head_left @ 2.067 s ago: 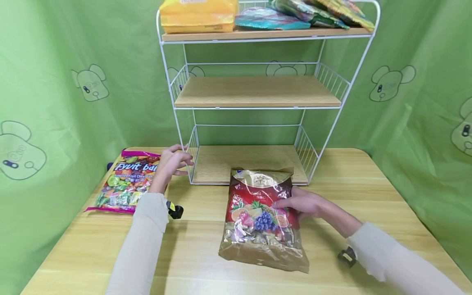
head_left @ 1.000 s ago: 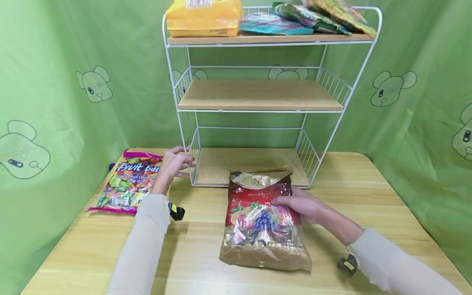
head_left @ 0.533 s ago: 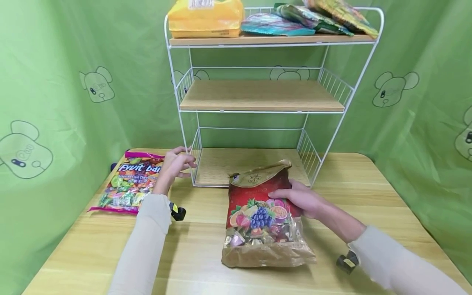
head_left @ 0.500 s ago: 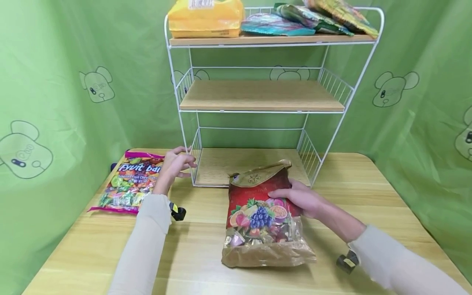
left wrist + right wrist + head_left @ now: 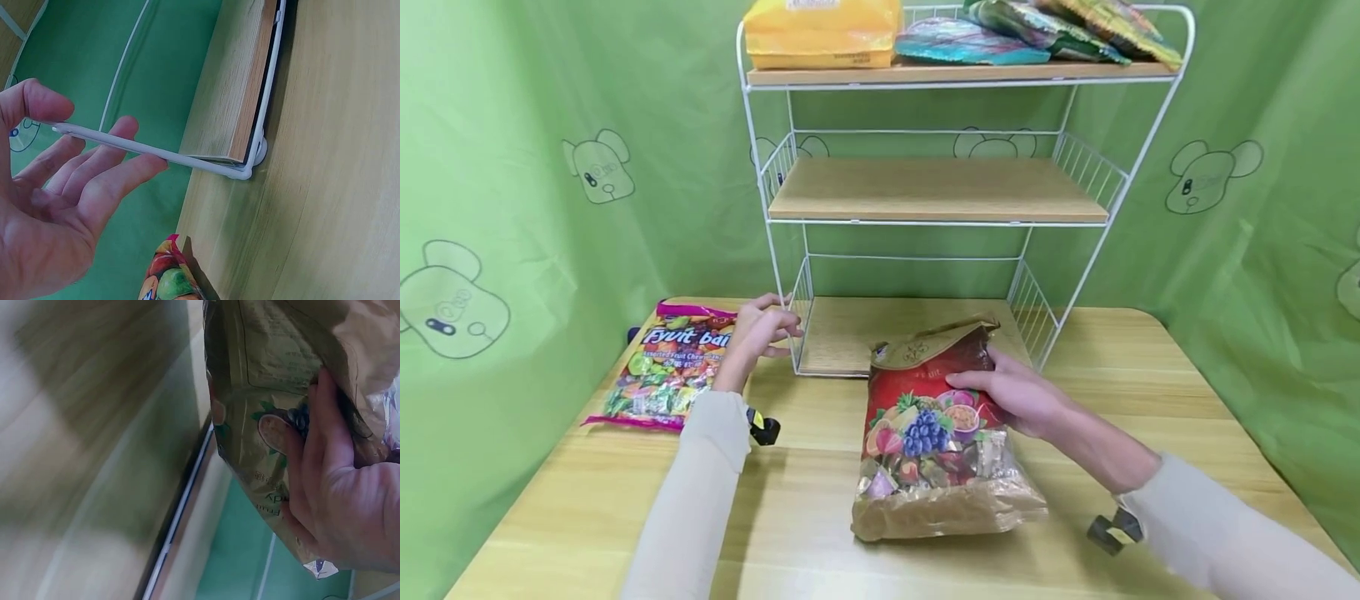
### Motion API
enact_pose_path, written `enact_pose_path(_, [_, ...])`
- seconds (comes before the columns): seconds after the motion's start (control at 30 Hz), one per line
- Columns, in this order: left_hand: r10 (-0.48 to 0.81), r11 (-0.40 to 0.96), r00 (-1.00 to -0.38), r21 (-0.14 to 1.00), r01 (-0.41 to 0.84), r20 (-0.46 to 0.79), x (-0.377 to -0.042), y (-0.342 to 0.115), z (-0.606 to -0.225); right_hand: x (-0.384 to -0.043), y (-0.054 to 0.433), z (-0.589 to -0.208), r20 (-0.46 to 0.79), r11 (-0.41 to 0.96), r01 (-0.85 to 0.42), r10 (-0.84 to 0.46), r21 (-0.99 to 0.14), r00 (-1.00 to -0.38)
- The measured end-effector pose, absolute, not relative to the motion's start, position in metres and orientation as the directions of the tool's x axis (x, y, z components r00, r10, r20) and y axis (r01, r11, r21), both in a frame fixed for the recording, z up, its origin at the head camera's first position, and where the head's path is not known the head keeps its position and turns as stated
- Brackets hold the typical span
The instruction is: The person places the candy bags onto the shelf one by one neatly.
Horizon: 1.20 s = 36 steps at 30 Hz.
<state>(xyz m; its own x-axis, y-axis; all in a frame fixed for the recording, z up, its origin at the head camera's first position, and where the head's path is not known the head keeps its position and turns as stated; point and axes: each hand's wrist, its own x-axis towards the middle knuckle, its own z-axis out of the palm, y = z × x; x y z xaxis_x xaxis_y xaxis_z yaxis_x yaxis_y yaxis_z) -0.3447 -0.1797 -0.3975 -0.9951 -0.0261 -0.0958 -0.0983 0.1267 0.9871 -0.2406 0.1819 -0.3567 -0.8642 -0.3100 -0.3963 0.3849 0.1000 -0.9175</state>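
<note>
My right hand (image 5: 1026,402) grips the right side of a red and gold bag of mixed fruit candy (image 5: 925,421), thumb on the printed front. In the right wrist view, my fingers (image 5: 312,450) spread across the bag's back (image 5: 247,450). The bag leans with its top edge at the front of the rack's lowest shelf. At the rack's (image 5: 773,258) left front post, my left hand (image 5: 758,333) has its thumb and curled fingers about the white wire; in the left wrist view the hand (image 5: 69,194) holds that post (image 5: 181,160) between them.
A pink-edged bag of fruit chews (image 5: 662,371) lies on the table (image 5: 805,508), left of the rack. On the top shelf sit a yellow package (image 5: 822,37) and several coloured packets (image 5: 973,43). Green curtains (image 5: 497,167) surround the table.
My right hand has tilted and twisted the mixed fruit candy bag, so its front faces more to the left and its top right corner stands higher. My left hand stays at the post.
</note>
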Motion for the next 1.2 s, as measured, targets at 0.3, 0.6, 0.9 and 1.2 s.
enact_pose_path(0.3, [-0.023, 0.136, -0.996, 0.987, -0.09, -0.088, -0.346, -0.181, -0.398, -0.236, 0.18, -0.331, -0.354, 0.138, 0.327, -0.304, -0.935, -0.885])
enact_pose_path(0.6, [-0.032, 0.114, -0.995, 0.989, -0.099, -0.096, -0.347, -0.18, -0.4, -0.23, 0.186, -0.289, -0.319, 0.175, 0.278, -0.283, -0.945, -0.905])
enact_pose_path(0.9, [-0.033, 0.121, -0.996, 0.989, -0.087, -0.084, -0.346, -0.179, -0.399, -0.214, 0.188, -0.241, -0.252, 0.203, 0.198, -0.292, -0.959, -0.923])
enact_pose_path(1.2, [-0.024, 0.119, -0.995, 0.988, -0.099, -0.097, -0.345, -0.179, -0.397, -0.206, 0.188, -0.204, -0.22, 0.162, 0.177, -0.304, -0.971, -0.927])
